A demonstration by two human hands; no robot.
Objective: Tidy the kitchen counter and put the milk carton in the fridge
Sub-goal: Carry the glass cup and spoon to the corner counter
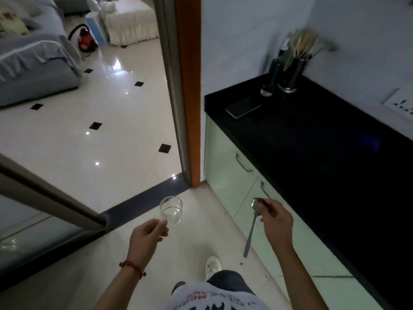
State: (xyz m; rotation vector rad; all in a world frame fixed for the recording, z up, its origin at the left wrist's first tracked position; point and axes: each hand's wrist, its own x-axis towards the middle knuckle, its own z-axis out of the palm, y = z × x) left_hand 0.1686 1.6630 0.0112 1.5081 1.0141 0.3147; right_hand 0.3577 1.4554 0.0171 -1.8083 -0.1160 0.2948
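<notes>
My left hand (148,232) holds a clear drinking glass (171,210) by its base, out over the kitchen floor. My right hand (276,218) grips a metal spoon (251,229) near its bowl, with the handle hanging down. Both hands are in front of the pale green cabinets, left of the black counter (324,139). No milk carton or fridge is in view.
A dark phone (243,107) lies near the counter's left end. Two metal utensil holders (288,74) with chopsticks stand at its back. A wall socket (400,104) is on the right. An orange door frame (188,86) and a sliding glass door (51,198) open onto the living room.
</notes>
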